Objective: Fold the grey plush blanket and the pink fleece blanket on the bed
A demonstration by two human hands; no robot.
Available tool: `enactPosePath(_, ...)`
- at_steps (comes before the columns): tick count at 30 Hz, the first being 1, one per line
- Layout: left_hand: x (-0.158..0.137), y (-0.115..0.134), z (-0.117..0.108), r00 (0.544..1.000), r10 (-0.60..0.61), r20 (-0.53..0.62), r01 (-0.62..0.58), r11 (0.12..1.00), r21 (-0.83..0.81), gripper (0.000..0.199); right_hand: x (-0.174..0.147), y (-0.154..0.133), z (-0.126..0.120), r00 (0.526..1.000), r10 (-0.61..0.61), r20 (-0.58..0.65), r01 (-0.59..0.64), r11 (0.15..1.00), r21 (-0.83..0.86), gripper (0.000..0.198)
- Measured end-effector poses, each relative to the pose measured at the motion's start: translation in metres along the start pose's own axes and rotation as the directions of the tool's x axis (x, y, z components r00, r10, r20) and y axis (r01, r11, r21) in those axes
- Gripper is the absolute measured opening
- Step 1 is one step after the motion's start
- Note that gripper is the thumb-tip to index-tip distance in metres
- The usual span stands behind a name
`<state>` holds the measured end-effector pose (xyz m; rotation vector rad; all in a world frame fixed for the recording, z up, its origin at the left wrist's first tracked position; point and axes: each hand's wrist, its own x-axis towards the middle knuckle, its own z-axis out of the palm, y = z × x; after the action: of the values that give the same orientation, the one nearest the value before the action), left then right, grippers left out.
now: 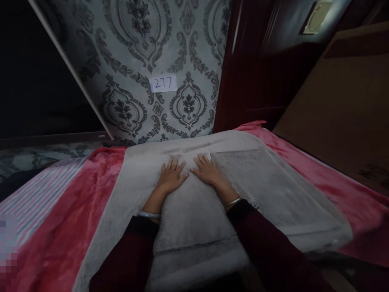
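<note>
A grey, soft-piled cloth [194, 211], which looks like a blanket or large towel, lies spread out in front of me. My left hand [170, 177] rests flat on it near the middle, fingers spread. Beside it, my right hand [207, 170] presses palm down on the same cloth, its fingers also apart. A small gap separates the two thumbs. Darker brushed streaks and crease lines run across the pile around both hands. Neither hand grips anything.
Beneath the grey cloth, a red plush blanket [73, 202] shows on both sides, with a striped sheet [45, 190] at left. Behind stand a patterned wall with a paper label [163, 83] reading 277, a dark screen [39, 77], a dark red door [255, 73] and a cardboard box [343, 101].
</note>
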<state>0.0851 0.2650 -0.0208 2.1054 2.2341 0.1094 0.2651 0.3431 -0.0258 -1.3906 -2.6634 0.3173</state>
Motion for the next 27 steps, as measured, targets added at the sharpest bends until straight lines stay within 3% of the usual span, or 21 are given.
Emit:
enactPosePath(6, 0.0, -0.001, -0.008, 1.0, 0.009, -0.024, -0.008, 0.998, 0.059, 0.063, -0.006, 0.012, -0.012, 0.999, 0.004, 0.038, -0.003, 1.0, -0.007, 0.069)
enactPosePath(10, 0.004, -0.001, -0.01, 0.999, 0.008, -0.041, -0.004, 0.996, 0.09, 0.062, -0.041, 0.057, -0.024, 0.998, 0.012, 0.058, -0.01, 1.0, -0.029, 0.063)
enactPosePath(13, 0.008, -0.001, -0.01, 0.998, 0.024, -0.052, -0.019, 0.995, 0.094, 0.062, -0.093, 0.104, -0.031, 0.989, 0.145, -0.01, -0.145, 0.987, -0.066, 0.059)
enactPosePath(15, 0.008, -0.002, -0.01, 0.997, 0.038, -0.066, -0.031, 0.995, 0.097, 0.062, -0.133, 0.135, -0.036, 0.95, 0.302, -0.077, -0.308, 0.949, -0.074, 0.058)
enactPosePath(19, 0.007, 0.0, -0.014, 0.991, 0.061, -0.116, -0.047, 0.991, 0.122, 0.06, -0.199, 0.185, -0.049, 0.811, 0.556, -0.18, -0.569, 0.822, -0.024, 0.055)
enactPosePath(23, -0.001, 0.014, -0.025, 0.994, 0.04, -0.1, -0.028, 0.993, 0.119, 0.06, -0.224, 0.211, -0.064, 0.738, 0.645, -0.199, -0.653, 0.757, 0.033, 0.054)
enactPosePath(27, -0.025, 0.05, -0.028, 0.975, 0.217, -0.037, -0.212, 0.971, 0.112, 0.058, -0.221, 0.222, -0.077, 0.724, 0.668, -0.172, -0.66, 0.744, 0.109, 0.046)
